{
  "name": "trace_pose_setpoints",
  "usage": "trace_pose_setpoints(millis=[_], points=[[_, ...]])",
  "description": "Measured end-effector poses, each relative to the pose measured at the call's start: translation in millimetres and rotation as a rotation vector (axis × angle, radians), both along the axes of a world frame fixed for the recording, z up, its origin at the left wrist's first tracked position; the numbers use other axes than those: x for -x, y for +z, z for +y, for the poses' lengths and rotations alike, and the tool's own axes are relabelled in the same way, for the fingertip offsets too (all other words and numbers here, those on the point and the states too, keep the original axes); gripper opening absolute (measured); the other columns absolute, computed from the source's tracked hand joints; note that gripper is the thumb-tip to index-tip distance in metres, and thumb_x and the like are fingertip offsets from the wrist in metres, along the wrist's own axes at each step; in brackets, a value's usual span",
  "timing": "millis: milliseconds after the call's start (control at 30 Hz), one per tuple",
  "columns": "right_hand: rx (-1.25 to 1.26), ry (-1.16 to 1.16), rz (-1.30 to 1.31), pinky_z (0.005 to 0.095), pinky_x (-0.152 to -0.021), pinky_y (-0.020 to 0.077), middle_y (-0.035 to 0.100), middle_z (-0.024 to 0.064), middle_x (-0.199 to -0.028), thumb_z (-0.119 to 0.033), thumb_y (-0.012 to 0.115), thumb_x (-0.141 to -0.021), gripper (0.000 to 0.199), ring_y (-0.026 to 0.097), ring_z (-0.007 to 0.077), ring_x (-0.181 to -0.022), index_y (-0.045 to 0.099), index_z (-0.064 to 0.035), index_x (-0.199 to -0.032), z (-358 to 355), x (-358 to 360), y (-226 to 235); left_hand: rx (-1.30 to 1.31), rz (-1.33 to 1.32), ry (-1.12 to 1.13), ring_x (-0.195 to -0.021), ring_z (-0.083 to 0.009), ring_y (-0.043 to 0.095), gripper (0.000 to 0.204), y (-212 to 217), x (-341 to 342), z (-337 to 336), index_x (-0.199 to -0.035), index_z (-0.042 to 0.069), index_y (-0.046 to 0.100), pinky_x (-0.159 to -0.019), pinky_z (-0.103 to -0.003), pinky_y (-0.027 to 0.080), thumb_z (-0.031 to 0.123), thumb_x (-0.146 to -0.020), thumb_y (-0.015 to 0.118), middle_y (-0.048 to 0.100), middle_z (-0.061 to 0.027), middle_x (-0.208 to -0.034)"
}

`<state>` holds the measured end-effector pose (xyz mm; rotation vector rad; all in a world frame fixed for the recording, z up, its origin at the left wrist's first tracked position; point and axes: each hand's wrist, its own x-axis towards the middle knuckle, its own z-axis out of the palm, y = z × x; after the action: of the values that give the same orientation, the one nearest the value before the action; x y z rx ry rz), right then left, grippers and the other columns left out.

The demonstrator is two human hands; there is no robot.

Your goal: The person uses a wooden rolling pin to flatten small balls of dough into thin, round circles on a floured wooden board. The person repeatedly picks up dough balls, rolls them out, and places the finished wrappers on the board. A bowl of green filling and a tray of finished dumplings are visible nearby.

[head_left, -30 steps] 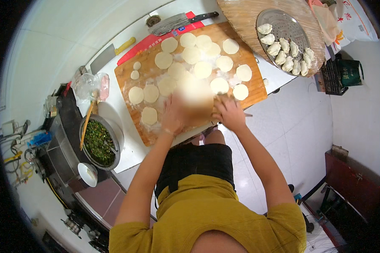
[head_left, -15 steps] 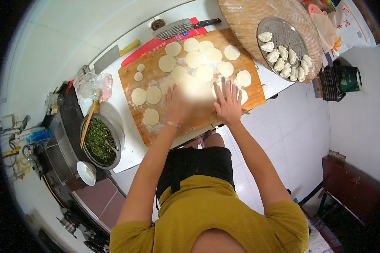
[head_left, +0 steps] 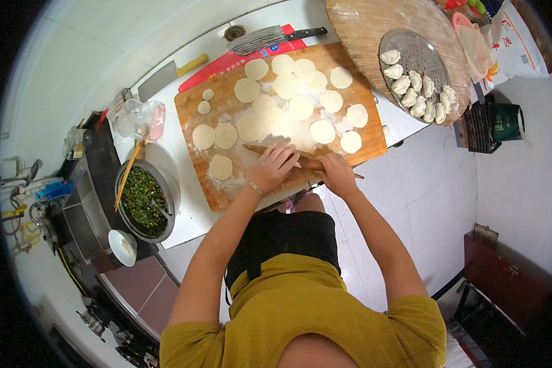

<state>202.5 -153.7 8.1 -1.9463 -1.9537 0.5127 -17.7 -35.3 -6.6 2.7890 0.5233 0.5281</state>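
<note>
A tapered wooden rolling pin (head_left: 311, 163) lies slantwise near the front edge of the floured wooden board (head_left: 368, 144). My left hand (head_left: 274, 165) bends over the pin's left part, fingers close together. Around its right part my right hand (head_left: 336, 173) is closed; the pin's tip shows past it. A small pale edge, perhaps dough, shows beside my left fingertips; most of it is hidden. Several round dough wrappers (head_left: 322, 131) are spread over the board, some overlapping. Two small dough pieces (head_left: 203, 107) sit at its left.
To the left stands a bowl of chopped green filling (head_left: 142, 205) with chopsticks (head_left: 129, 178) and a small white bowl (head_left: 123, 248). Behind the board are a cleaver (head_left: 157, 81) and a broad knife (head_left: 257, 41). Dumplings (head_left: 417, 107) fill part of a perforated metal tray (head_left: 423, 52) at right.
Both hands were flat on the board with fingers spread, beside a bright blur. They have come nearer to me and closer together, onto the rolling pin. The wrapper near my right hand is uncovered.
</note>
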Motion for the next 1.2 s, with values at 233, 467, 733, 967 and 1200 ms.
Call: trace_pose_setpoints(millis=[233, 467, 733, 967, 1200], points=[[0.390, -0.346, 0.569, 0.0432, -0.073, 0.0510, 0.064, 0.0194, -0.096, -0.025, 0.065, -0.090, 0.029, 0.064, 0.0364, -0.086, 0.059, -0.0044, -0.109, -16.6, -10.5, 3.1, 0.351, -0.137, 0.034, -0.087, -0.0266, 0.064, 0.021, 12.3, -15.1, -16.9, -0.096, 0.006, 0.066, -0.078, -0.037, 0.053, 0.012, -0.077, 0.072, 0.066, -0.0073, -0.095], [0.190, -0.424, 0.284, 0.0411, -0.073, 0.0519, 0.065, 0.0160, -0.098, -0.025, 0.065, -0.088, 0.033, 0.064, 0.0358, -0.085, 0.058, -0.0056, -0.115, -18.9, -12.5, 24.7, 0.879, -0.125, 0.763, -0.112, -0.0340, 0.054, 0.052, 6.7, -8.4, -33.6, -0.129, 0.003, 0.053, -0.093, -0.042, 0.046, 0.012, -0.080, 0.070, 0.054, -0.0221, -0.122], [0.057, -0.014, -0.195, 0.0476, -0.099, 0.0418, 0.050, 0.0162, -0.133, -0.033, 0.066, -0.084, 0.056, 0.052, 0.0361, -0.119, 0.050, -0.0119, -0.133, 14.4, 11.2, 7.5, 0.190, 0.291, 0.446, -0.142, -0.0390, 0.026, 0.071, -2.9, 25.7, 2.4, -0.149, 0.007, 0.031, -0.115, -0.051, 0.023, 0.030, -0.088, 0.060, 0.030, -0.0170, -0.154], [0.064, -0.222, -0.276, 0.0610, -0.112, 0.0181, 0.022, 0.0150, -0.158, -0.043, 0.059, -0.086, 0.077, 0.021, 0.0365, -0.145, 0.027, -0.0205, -0.153, 8.7, 31.6, 11.3, 0.269, 0.202, 0.360, -0.143, -0.0376, 0.023, 0.073, -12.1, 39.8, 6.0, -0.151, 0.011, 0.028, -0.116, -0.050, 0.021, 0.035, -0.089, 0.057, 0.025, -0.0152, -0.156], [-0.096, -0.353, -0.298, 0.0612, -0.112, 0.0190, 0.021, 0.0162, -0.158, -0.042, 0.055, -0.089, 0.072, 0.023, 0.0372, -0.144, 0.028, -0.0197, -0.152, 58.8, 9.4, -15.7, 0.214, 0.220, 0.466, -0.141, -0.0385, 0.027, 0.078, 16.8, 0.6, 40.0, -0.150, 0.007, 0.027, -0.114, -0.051, 0.024, 0.041, -0.088, 0.058, 0.027, -0.0174, -0.155]])
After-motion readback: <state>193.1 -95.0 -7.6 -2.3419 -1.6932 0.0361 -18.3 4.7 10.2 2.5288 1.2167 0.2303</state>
